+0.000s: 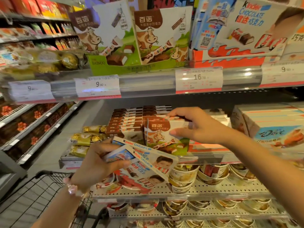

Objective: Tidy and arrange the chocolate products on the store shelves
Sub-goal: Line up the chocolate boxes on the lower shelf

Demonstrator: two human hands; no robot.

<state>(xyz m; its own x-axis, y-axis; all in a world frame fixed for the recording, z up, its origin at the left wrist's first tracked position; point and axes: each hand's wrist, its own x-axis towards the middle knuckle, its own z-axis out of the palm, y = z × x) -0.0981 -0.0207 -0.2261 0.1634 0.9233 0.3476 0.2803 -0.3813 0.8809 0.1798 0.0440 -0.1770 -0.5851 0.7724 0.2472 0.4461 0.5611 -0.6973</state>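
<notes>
While the right hand (195, 125) holds a cow-printed chocolate box (162, 134) upright at the front of the middle shelf (205, 156), thumb low on its face and fingers curled over its top edge, the left hand (97, 163) keeps a closed grip on a fanned bundle of Kinder Chocolate boxes (148, 159) just below and in front of that shelf's edge.

Middle shelf: stacked brown-and-white chocolate boxes (128, 119) behind the held box; gold-wrapped packs (87, 139) to the left; a large pale carton (271, 127) to the right.

Upper shelf: two tall cow-printed display cartons (131, 35) in a green tray, a Kinder Chocolate display carton (243, 30) beside them on the right, round gold-foil chocolates (69, 60) at the left, blurred. Price tags (199, 79) sit in the clear rail along the shelf front, reading 9.90 and 16.

Lower shelves: perforated metal, carrying rows of paper tubs (212, 173).

Surroundings: a further run of stocked shelving (32, 119) recedes at the left; a black wire shopping trolley (54, 183) stands on grey flooring at lower left. A beaded bracelet (74, 189) circles the left wrist.
</notes>
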